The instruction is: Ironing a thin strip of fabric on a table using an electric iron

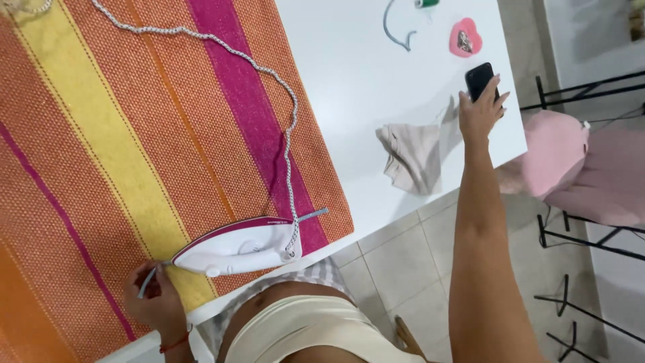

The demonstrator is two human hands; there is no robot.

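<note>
White table (pixel 363 74), right hand (pixel 480 114) gripping phone (pixel 478 79)

My right hand (pixel 481 113) is on the black phone (pixel 480 79) on the white table (pixel 349 74). My left hand (pixel 156 304) pinches a grey strip (pixel 149 282) on the striped cloth (pixel 121 134), at the iron's (pixel 238 246) tip.

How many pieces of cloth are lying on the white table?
2. The striped cloth covers the table's left part, under the iron. A small beige cloth lies crumpled near the table's right edge, beside the right hand. More could lie outside the frame.
</note>
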